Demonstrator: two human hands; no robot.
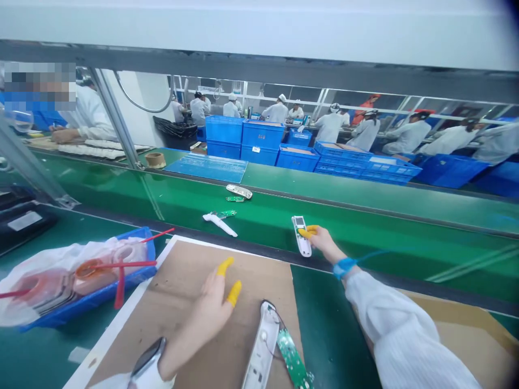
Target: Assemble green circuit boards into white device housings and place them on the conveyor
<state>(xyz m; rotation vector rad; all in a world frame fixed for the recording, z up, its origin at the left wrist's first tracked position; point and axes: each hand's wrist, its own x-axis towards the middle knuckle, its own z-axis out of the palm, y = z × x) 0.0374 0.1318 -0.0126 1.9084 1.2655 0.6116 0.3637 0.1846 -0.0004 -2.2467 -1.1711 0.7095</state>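
At the bottom centre of the frame, a white plastic remote shell (261, 348) lies on the brown cardboard mat (182, 302), with a green circuit board (294, 364) hanging beside it on thin wires. Just left of it the left hand (213, 310) rests flat on the mat, fingers loosely spread and holding nothing, with yellow rubber cots on two fingertips and a watch at the wrist.

Right of centre, the right hand (322, 240) reaches out to the green conveyor belt (365, 227), its yellow-capped fingertips pinching a slim white remote (301, 235) that lies on the belt's near edge. A blue strap circles that wrist above a white sleeve.

At the left, a shallow blue tray (97, 294) holds rolls of tape in crinkled clear plastic and red sticks.

Further up the belt lie another white shell (219, 224) and a silver-grey one (239, 191), each with a small green board.

Beyond, stacked blue crates (243, 138) stand before people in white coats.
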